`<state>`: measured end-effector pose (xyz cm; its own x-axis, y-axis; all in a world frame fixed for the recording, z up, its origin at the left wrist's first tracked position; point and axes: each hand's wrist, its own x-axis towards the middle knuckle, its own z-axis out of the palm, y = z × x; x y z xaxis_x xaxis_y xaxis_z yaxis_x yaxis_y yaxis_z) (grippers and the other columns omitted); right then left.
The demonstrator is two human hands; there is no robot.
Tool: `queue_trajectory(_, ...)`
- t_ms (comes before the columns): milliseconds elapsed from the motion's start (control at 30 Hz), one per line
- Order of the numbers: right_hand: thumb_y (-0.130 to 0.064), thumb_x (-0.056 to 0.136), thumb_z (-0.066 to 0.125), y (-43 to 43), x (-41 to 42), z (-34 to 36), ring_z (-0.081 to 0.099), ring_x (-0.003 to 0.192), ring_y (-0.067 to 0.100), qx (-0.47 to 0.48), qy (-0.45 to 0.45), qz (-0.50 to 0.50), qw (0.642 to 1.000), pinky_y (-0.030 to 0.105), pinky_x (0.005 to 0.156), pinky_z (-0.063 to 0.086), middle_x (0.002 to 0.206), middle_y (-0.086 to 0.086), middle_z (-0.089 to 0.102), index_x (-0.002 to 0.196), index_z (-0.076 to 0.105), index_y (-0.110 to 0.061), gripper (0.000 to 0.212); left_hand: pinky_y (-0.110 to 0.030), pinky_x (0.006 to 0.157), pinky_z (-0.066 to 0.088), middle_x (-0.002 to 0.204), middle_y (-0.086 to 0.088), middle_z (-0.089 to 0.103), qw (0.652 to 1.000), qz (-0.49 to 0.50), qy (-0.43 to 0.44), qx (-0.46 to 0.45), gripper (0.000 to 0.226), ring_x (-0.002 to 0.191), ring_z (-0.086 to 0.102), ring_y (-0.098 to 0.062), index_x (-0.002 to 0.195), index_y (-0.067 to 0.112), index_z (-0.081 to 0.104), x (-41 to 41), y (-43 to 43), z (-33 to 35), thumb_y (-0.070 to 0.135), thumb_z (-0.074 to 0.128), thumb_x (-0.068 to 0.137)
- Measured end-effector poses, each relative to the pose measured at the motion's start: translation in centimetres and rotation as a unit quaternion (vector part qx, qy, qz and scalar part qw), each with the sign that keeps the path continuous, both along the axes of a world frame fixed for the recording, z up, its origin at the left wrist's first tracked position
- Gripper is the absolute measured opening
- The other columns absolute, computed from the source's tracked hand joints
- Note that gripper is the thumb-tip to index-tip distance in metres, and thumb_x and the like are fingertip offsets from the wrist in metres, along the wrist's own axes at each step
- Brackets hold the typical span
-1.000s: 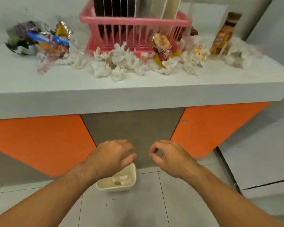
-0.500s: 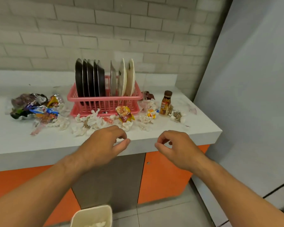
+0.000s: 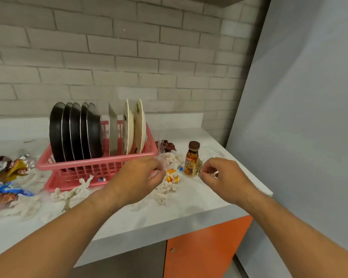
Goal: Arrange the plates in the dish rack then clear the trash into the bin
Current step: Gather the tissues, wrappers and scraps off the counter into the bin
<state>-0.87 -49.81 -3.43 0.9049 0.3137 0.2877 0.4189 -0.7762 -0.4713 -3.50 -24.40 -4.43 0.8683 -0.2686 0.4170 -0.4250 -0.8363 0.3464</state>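
A pink dish rack [image 3: 96, 163] stands on the white counter [image 3: 169, 221] and holds several black plates [image 3: 74, 129], a grey plate [image 3: 113, 133] and two white plates [image 3: 139, 125], all on edge. Crumpled tissues [image 3: 165, 190] and a yellow-red wrapper [image 3: 172, 176] lie in front of the rack. My left hand [image 3: 137, 181] hovers loosely curled over the rack's front right corner, close to that wrapper. To the right of a brown bottle [image 3: 192, 159], my right hand [image 3: 227, 179] hangs loosely curled above the counter. Neither hand holds anything. The bin is out of view.
Foil snack wrappers [image 3: 6, 177] and more tissues [image 3: 72, 195] lie at the left. A dark red wrapper [image 3: 167, 146] sits behind the rack's right end. A grey panel [image 3: 299, 137] closes off the right side. Orange cabinet doors [image 3: 205, 247] are below the counter.
The view has lifted from the floor bin up to the counter. Both hands have risen from above the bin and reached forward over the counter, toward the trash by the bottle.
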Motion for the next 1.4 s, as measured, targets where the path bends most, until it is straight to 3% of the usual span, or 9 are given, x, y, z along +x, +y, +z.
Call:
queue_trajectory(133,-0.037,0.090,0.061,0.0,4.3,0.0,0.055,0.092,0.007,0.002,-0.006,-0.041,0.999,0.024,0.080,0.050,0.100,-0.014,0.059,0.096,0.056,-0.033,0.009,-0.017,0.071,0.042,0.087,0.021,0.053,1.000,0.006,-0.010,0.006,0.021,0.079,0.052,0.003,0.096,0.031,0.064,4.6,-0.6,0.7,0.045,0.050,0.092)
queue_trajectory(300,-0.034,0.086,0.067,-0.1,10.4,-1.1,0.051,0.112,0.011,0.047,0.056,-0.057,0.996,0.027,0.087,0.048,0.132,-0.011,0.049,0.134,0.041,-0.032,0.054,-0.012,0.066,0.035,0.093,0.020,0.054,0.999,0.028,-0.013,0.037,0.021,0.082,0.053,0.000,0.103,0.030,0.064,8.9,-2.2,0.4,0.041,0.049,0.092)
queue_trajectory(467,-0.023,0.084,0.061,-3.7,17.0,-3.8,0.045,0.118,0.011,0.040,0.136,0.007,0.990,0.033,0.094,0.049,0.140,-0.010,0.043,0.136,0.035,-0.032,0.058,-0.009,0.067,0.036,0.093,0.021,0.052,0.997,0.081,-0.012,0.007,0.021,0.077,0.052,0.002,0.106,0.026,0.065,11.7,-4.0,-0.6,0.032,0.052,0.091)
queue_trajectory(633,-0.044,0.091,0.057,-8.0,24.5,-5.3,0.048,0.118,0.020,-0.066,0.122,-0.027,0.990,0.032,0.094,0.043,0.145,-0.001,0.040,0.137,0.041,-0.029,0.051,-0.016,0.072,0.041,0.096,0.011,0.061,0.993,0.110,-0.010,-0.029,0.018,0.084,0.056,-0.004,0.103,0.022,0.067,15.2,-7.2,0.6,0.026,0.052,0.094)
queue_trajectory(833,-0.071,0.082,0.050,-9.5,28.9,-8.8,0.031,0.136,0.037,-0.185,0.203,-0.033,0.961,0.047,0.102,0.041,0.158,0.005,0.011,0.150,0.006,-0.038,0.088,-0.025,0.075,0.049,0.094,0.011,0.060,0.988,0.133,-0.042,-0.063,0.018,0.083,0.057,-0.005,0.100,0.020,0.067,20.2,-11.9,3.4,0.027,0.051,0.095)
queue_trajectory(933,-0.080,0.078,0.043,-9.2,30.0,-9.9,0.034,0.133,0.040,-0.212,0.211,-0.059,0.953,0.051,0.098,0.039,0.156,0.007,0.016,0.150,-0.004,-0.042,0.094,-0.021,0.074,0.047,0.097,0.012,0.062,0.988,0.132,-0.043,-0.065,0.019,0.086,0.057,-0.004,0.103,0.022,0.067,22.2,-13.4,4.4,0.030,0.052,0.095)
queue_trajectory(1033,-0.058,0.088,0.043,-8.0,30.9,-10.8,0.042,0.121,0.037,-0.262,0.170,-0.048,0.949,0.047,0.090,0.044,0.142,0.011,0.035,0.149,0.002,-0.042,0.076,-0.017,0.073,0.046,0.100,0.014,0.062,0.989,0.133,-0.002,-0.065,0.020,0.087,0.057,-0.003,0.106,0.024,0.066,23.9,-14.1,4.5,0.032,0.052,0.095)
queue_trajectory(1200,-0.009,0.095,0.037,-7.4,32.6,-11.2,0.054,0.102,0.034,-0.211,0.158,-0.017,0.965,0.041,0.082,0.052,0.121,0.011,0.043,0.133,0.045,-0.020,0.041,-0.010,0.064,0.043,0.099,0.021,0.061,0.981,0.157,0.057,-0.095,0.019,0.084,0.059,0.001,0.106,0.030,0.065,25.3,-13.2,3.5,0.033,0.050,0.096)
queue_trajectory(1400,-0.013,0.094,0.048,-6.7,33.7,-6.1,0.056,0.081,0.025,0.003,-0.005,0.067,0.998,0.032,0.068,0.045,0.089,0.005,0.055,0.091,0.063,-0.011,0.015,-0.021,0.075,0.049,0.121,0.013,0.057,0.973,0.153,0.136,-0.109,0.031,0.099,0.058,-0.004,0.117,0.037,0.057,26.4,-12.3,3.2,0.054,0.051,0.091)
